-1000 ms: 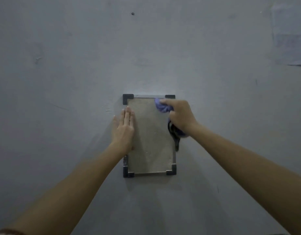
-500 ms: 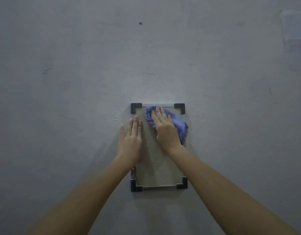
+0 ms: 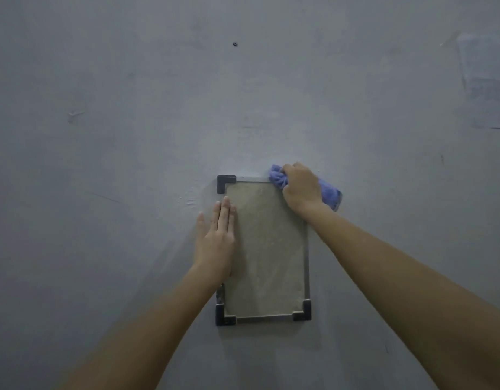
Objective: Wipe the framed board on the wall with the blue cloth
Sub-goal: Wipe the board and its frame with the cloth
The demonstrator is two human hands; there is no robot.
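A framed board (image 3: 267,249) with a beige panel, a thin metal frame and dark corner pieces hangs upright on the grey wall. My left hand (image 3: 216,237) lies flat with straight fingers against the board's left edge. My right hand (image 3: 299,187) grips the bunched blue cloth (image 3: 329,192) at the board's top right corner, which it hides. Folds of the cloth stick out left of my knuckles and to the right of my wrist.
The grey wall (image 3: 130,136) fills the view. A small dark screw or hole (image 3: 235,44) sits high above the board. A pale taped patch (image 3: 485,85) shows at the upper right.
My right hand, flat on the cloth over the upper panel half a second ago, has curled round the cloth and moved up and right to the top right corner. My left hand stays put.
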